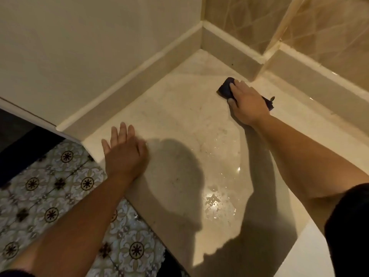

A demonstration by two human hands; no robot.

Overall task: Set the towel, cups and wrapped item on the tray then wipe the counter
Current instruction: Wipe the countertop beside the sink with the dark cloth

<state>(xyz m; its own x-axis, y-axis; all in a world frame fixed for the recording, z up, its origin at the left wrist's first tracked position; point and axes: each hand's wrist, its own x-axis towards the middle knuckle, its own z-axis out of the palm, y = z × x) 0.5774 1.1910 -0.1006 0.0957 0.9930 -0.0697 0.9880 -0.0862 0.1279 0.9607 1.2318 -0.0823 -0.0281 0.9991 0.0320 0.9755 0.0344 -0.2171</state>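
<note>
Head view, cloth [225, 87]: dark, navy or near black, bunched flat on the counter at about 1 o'clock, one corner sticking out past the wrist on the far side.
Right hand [246, 102]: lying on top of the cloth, fingers stretched out and close together, palm pressing it down; thumb alongside on the near edge.
Left hand [124, 152]: at 9 o'clock, fingers spread, palm flat on the bare stone beside the counter's left edge, holding nothing.
Counter [179, 120]: pale glossy marble, wet patches shining at 5 o'clock between the two arms.
Edges: raised lip [127, 80] along the back from 9 to 12 o'clock, meeting a second lip in the corner just beyond the cloth; front edge drops to the patterned floor [52, 188] at 7 o'clock.
Open room: wide clear stone from the cloth back toward the left hand, only shadows crossing it.
</note>
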